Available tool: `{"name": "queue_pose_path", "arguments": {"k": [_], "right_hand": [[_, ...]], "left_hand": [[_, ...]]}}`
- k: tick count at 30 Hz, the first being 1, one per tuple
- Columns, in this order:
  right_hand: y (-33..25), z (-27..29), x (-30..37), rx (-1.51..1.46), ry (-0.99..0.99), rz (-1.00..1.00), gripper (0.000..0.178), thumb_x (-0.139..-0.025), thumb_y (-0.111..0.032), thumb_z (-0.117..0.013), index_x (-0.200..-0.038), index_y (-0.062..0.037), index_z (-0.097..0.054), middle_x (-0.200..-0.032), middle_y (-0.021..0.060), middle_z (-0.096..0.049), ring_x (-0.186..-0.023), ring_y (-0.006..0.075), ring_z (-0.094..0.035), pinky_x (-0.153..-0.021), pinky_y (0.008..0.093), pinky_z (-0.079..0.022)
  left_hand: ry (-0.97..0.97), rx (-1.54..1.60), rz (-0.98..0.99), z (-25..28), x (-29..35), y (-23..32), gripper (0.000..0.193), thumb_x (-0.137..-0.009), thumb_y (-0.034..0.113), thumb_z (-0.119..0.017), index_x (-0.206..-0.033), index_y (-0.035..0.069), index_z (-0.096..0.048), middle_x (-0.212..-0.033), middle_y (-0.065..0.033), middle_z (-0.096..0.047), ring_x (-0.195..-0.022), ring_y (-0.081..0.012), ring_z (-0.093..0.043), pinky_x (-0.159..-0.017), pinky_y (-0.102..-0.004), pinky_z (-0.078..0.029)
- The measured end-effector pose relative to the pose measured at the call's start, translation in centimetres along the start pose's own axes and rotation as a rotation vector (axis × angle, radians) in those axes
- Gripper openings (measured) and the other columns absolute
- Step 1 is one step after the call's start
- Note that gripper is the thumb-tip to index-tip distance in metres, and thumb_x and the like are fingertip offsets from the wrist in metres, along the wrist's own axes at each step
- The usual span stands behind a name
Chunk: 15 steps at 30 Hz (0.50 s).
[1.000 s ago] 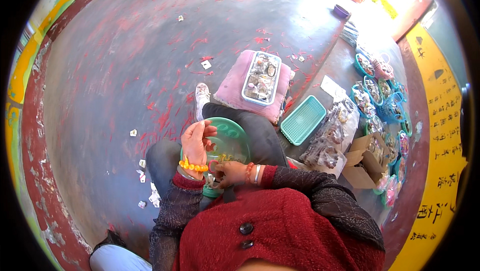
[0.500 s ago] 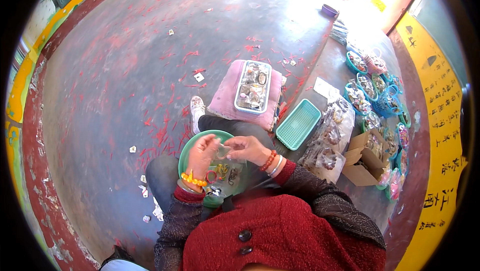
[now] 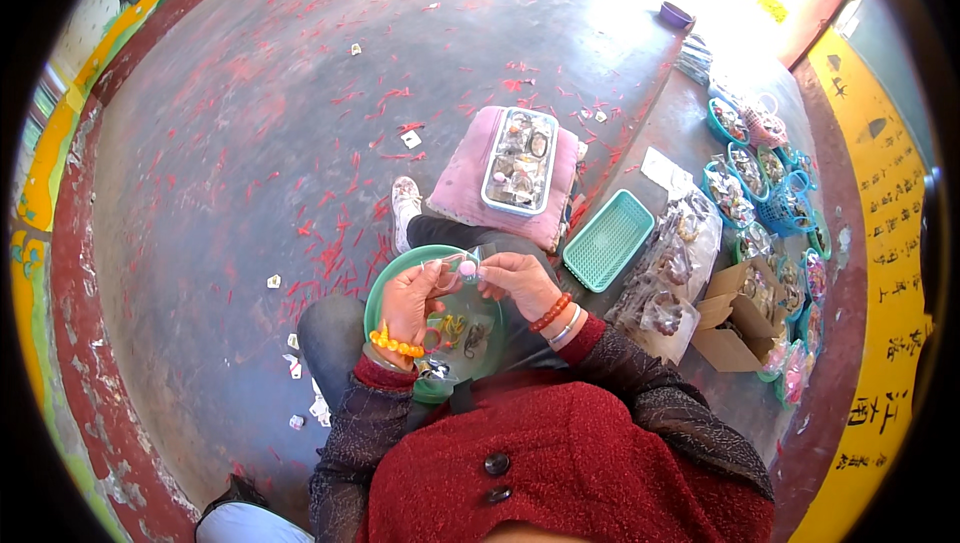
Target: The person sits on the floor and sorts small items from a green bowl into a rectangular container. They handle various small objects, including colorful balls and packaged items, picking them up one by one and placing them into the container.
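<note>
In the head view, a small clear plastic bag [image 3: 462, 283] is held up over a round green plastic bowl [image 3: 385, 288] that rests on the lap. The left hand [image 3: 410, 301] is closed on the bag's left edge, the right hand [image 3: 517, 283] is pinched on its upper right edge, and a small pink bead [image 3: 467, 267] is seen at the bag's top, between the two sets of fingertips. The bag's mouth is stretched left to right between the hands, the rest hanging down toward the bowl. Both hands are about equally near the bead. To the far side, a pink cushion [image 3: 460, 188] carrying a clear rectangular tray [image 3: 520, 161] lies well apart; a teal mesh basket [image 3: 608, 239] lies to the right, near. Open room is left directly above the bowl.
</note>
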State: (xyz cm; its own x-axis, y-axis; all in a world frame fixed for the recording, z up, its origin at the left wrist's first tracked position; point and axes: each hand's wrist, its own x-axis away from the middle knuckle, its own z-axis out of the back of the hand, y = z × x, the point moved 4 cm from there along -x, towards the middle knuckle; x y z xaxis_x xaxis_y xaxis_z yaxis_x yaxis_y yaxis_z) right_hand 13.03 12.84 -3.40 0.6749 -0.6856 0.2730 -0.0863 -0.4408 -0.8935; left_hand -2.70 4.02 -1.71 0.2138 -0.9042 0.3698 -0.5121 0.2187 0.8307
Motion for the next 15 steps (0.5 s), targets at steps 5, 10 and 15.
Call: {"name": "queue_pose_path", "arguments": {"k": [5,10,15], "right_hand": [[-0.1,0.0,0.0,0.032,0.044,0.054,0.009,-0.086,-0.012,-0.062,-0.088,-0.0029,-0.064,-0.072,0.0014,-0.063,-0.062,0.0071,-0.056,-0.057,0.0187,-0.043],[-0.4,0.4,-0.1,0.043,0.047,0.122,0.01,-0.086,-0.013,-0.063,-0.087,-0.0037,-0.064,-0.072,-0.0004,-0.062,-0.062,0.0062,-0.056,-0.058,0.0186,-0.043],[-0.9,1.8,-0.7,-0.048,0.108,0.181,0.01,-0.086,-0.015,-0.063,-0.087,-0.0046,-0.064,-0.071,-0.0012,-0.061,-0.062,0.0058,-0.054,-0.058,0.0184,-0.043]], "left_hand": [[0.009,0.0,-0.019,-0.2,0.0,-0.1,0.024,-0.095,0.022,-0.05,-0.101,0.003,-0.063,-0.086,-0.002,-0.067,-0.078,-0.0119,-0.064,-0.052,-0.0168,-0.039],[-0.047,0.014,-0.027,-0.3,-0.3,-0.2,0.022,-0.094,0.019,-0.051,-0.097,0.001,-0.063,-0.086,-0.0045,-0.067,-0.075,-0.0122,-0.064,-0.052,-0.0174,-0.042],[-0.128,-0.16,0.069,-0.3,0.0,-0.6,0.018,-0.09,0.016,-0.056,-0.096,0.001,-0.065,-0.087,-0.0057,-0.068,-0.076,-0.0102,-0.064,-0.054,-0.0183,-0.043]]}}
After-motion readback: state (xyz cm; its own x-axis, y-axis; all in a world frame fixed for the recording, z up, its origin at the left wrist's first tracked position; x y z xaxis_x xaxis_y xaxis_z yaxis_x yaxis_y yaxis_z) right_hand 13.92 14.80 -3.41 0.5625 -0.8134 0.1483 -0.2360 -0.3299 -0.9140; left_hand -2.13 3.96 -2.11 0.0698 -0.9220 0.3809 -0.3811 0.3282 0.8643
